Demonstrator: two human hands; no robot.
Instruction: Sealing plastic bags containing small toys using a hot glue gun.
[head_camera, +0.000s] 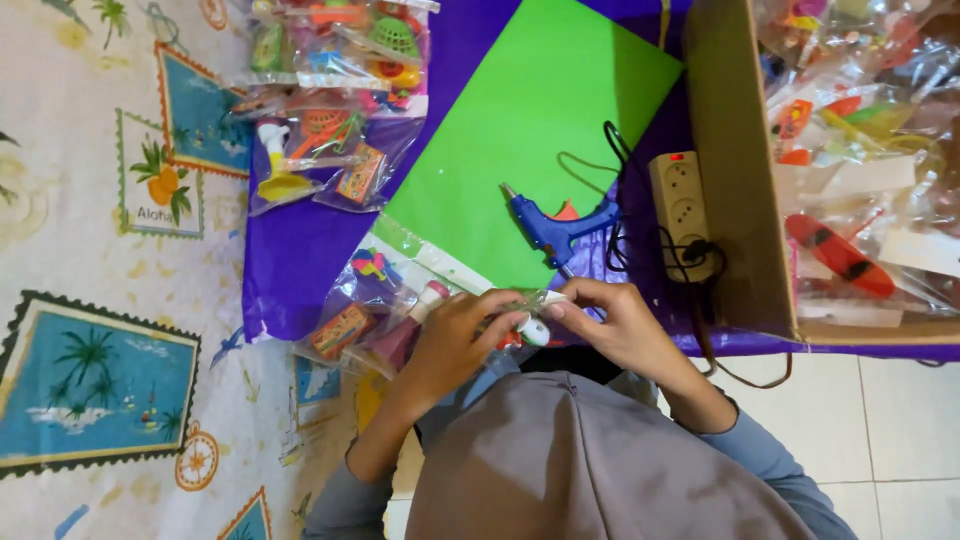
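**At lower centre, both hands pinch a toy packet**

Near the frame's lower middle, the left hand (450, 335) and right hand (610, 325) close their fingers on a clear toy packet (525, 325). Just above lies a blue glue gun (555, 228) on green paper (530, 130).

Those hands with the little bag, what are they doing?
A person's left hand and right hand together hold a small clear plastic bag of toys at its top edge, over purple paper. Just beyond lie a blue glue gun on a green sheet and a power strip. More filled toy bags sit farther up, and a cardboard box on the right holds many others.
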